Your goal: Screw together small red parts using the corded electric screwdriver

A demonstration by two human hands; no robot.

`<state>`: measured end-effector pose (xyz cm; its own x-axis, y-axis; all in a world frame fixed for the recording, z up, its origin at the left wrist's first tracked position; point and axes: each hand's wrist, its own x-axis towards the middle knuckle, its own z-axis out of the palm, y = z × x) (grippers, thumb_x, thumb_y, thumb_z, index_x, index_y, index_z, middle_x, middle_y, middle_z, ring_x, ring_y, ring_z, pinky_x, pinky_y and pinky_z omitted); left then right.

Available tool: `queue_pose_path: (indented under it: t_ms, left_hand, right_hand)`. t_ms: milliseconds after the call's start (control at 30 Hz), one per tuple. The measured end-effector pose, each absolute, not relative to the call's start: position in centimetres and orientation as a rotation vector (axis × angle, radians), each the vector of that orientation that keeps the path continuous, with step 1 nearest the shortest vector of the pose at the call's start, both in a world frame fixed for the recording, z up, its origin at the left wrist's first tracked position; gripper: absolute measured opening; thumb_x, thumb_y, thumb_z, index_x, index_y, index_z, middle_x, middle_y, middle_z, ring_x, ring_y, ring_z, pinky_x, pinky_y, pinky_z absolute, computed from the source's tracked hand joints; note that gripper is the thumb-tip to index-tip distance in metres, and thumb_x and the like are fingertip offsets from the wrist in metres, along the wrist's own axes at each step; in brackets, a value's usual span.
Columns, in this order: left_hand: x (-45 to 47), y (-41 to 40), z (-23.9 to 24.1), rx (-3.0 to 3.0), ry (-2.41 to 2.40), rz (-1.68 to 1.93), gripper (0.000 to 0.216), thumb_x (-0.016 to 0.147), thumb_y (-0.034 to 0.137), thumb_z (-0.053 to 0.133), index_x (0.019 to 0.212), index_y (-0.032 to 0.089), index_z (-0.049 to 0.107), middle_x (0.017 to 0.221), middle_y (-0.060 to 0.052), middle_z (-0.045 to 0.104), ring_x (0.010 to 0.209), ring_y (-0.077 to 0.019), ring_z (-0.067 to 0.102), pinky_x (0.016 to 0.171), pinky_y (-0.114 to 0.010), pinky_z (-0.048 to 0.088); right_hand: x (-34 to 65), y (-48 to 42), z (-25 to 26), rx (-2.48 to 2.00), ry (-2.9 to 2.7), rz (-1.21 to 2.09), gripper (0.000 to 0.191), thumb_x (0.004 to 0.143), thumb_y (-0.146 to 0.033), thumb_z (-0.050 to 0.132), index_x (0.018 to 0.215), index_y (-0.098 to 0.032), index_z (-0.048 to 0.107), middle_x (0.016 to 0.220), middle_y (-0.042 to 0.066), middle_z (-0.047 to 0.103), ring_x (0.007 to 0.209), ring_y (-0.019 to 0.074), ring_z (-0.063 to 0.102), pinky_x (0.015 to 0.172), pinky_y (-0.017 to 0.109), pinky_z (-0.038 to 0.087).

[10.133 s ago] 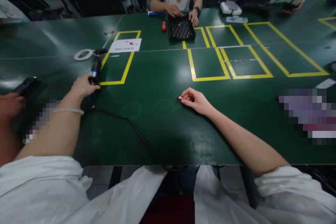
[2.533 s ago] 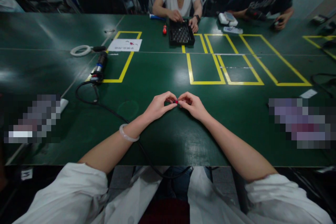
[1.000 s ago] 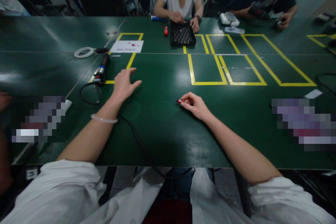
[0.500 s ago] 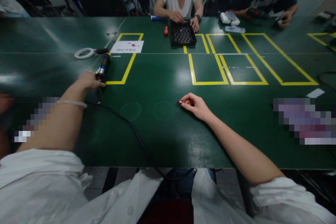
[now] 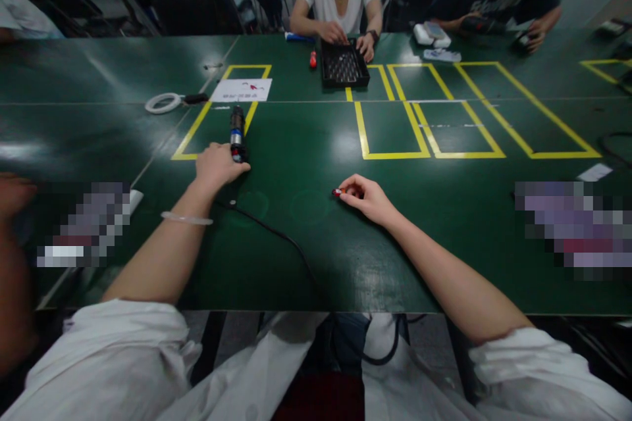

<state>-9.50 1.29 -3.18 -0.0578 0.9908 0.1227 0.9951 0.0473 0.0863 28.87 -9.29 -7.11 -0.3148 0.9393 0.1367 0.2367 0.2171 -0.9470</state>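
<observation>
My left hand point(image 5: 220, 168) is closed round the lower end of a black cylindrical corded tool point(image 5: 237, 128) with a silver and blue band. The tool points away from me, at the near end of a taped yellow frame. From beneath that hand a black cord point(image 5: 276, 231) runs over the table and down past its front edge. To the right, my right hand point(image 5: 368, 199) pinches a small red and orange piece point(image 5: 338, 192) just above or on the table; its kind is too small to make out.
Yellow tape outlines point(image 5: 395, 156) mark the green table point(image 5: 385, 263). A printed sheet point(image 5: 241, 89) and a white coil point(image 5: 162, 103) lie ahead on the left. Across from me, a person reaches into a black tray point(image 5: 345, 82) beside a red-handled tool point(image 5: 313, 60). Another person's hand point(image 5: 17, 196) is far left.
My left hand has moved right with the cylindrical tool, which now points more directly away from me. The cord has shifted right with it. My right hand has stayed in place.
</observation>
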Motion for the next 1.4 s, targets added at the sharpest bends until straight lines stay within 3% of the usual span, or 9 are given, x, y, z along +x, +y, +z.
queue_pose_path:
  t_ms: [133, 300, 500, 767, 933, 1100, 1400]
  left_hand:
    - [-2.2, -2.4, -2.6, -2.273, -2.081, -0.174, 0.058, 0.073, 0.05, 0.067, 0.114, 0.009, 0.061, 0.114, -0.023, 0.058, 0.104, -0.0415, 0.058, 0.088, -0.052, 0.047]
    - [4.3, -6.3, -2.8, -2.48, -1.804, -0.255, 0.058, 0.078, 0.045, 0.063, 0.123, 0.009, 0.058, 0.116, -0.02, 0.059, 0.106, -0.0371, 0.057, 0.094, -0.048, 0.045]
    - [8.6, -10.3, -3.1, -2.671, -1.562, -0.342, 0.06, 0.08, 0.044, 0.064, 0.129, 0.012, 0.054, 0.122, -0.018, 0.057, 0.111, -0.0351, 0.055, 0.098, -0.046, 0.042]
    - [9.3, -11.7, -3.2, -2.749, -1.544, -0.386, 0.063, 0.081, 0.045, 0.064, 0.133, 0.011, 0.052, 0.124, -0.019, 0.056, 0.115, -0.0348, 0.054, 0.101, -0.046, 0.041]
    - [9.3, -11.6, -3.2, -2.756, -1.552, -0.397, 0.065, 0.08, 0.044, 0.064, 0.136, 0.013, 0.05, 0.125, -0.017, 0.056, 0.115, -0.0344, 0.054, 0.102, -0.045, 0.041]
    - [9.2, -11.6, -3.5, -2.757, -1.576, -0.358, 0.072, 0.082, 0.045, 0.06, 0.143, 0.009, 0.044, 0.127, -0.019, 0.054, 0.116, -0.0355, 0.054, 0.101, -0.045, 0.042]
    - [9.2, -11.7, -3.9, -2.774, -1.573, -0.397, 0.075, 0.082, 0.041, 0.061, 0.148, 0.014, 0.038, 0.13, -0.019, 0.052, 0.113, -0.0348, 0.055, 0.097, -0.045, 0.044]
  right_hand:
    - [29.0, -9.2, -7.4, -1.091, -1.698, 1.166, 0.023, 0.081, -0.035, 0.069, 0.095, -0.018, 0.063, 0.067, -0.003, 0.057, 0.057, 0.0104, 0.046, 0.055, 0.025, 0.036]
    - [28.9, -9.1, -7.4, -1.023, -1.608, 1.204, 0.029, 0.077, -0.038, 0.071, 0.096, -0.019, 0.059, 0.081, 0.0, 0.061, 0.06, 0.0097, 0.049, 0.058, 0.026, 0.04]
    - [29.1, -9.3, -7.2, -1.058, -1.636, 1.132, 0.024, 0.078, -0.037, 0.069, 0.088, -0.021, 0.055, 0.07, -0.003, 0.055, 0.058, 0.0106, 0.048, 0.057, 0.026, 0.04]
    - [29.5, -9.8, -6.9, -1.075, -1.905, 0.909, 0.012, 0.079, -0.021, 0.065, 0.087, -0.02, 0.056, 0.07, -0.003, 0.055, 0.06, 0.0122, 0.05, 0.059, 0.027, 0.041]
    - [29.8, -9.7, -6.7, -1.033, -2.006, 0.758, 0.01, 0.082, -0.023, 0.067, 0.087, -0.02, 0.059, 0.083, 0.001, 0.055, 0.071, 0.0148, 0.055, 0.066, 0.029, 0.044]
    - [29.8, -9.7, -6.6, -1.029, -1.997, 0.792, 0.011, 0.084, -0.024, 0.068, 0.092, -0.021, 0.061, 0.081, 0.001, 0.057, 0.068, 0.0152, 0.055, 0.065, 0.029, 0.046]
    - [30.0, -9.7, -6.2, -1.005, -2.04, 0.78, 0.007, 0.087, -0.028, 0.066, 0.087, -0.021, 0.068, 0.086, 0.003, 0.06, 0.072, 0.0165, 0.057, 0.069, 0.031, 0.048]
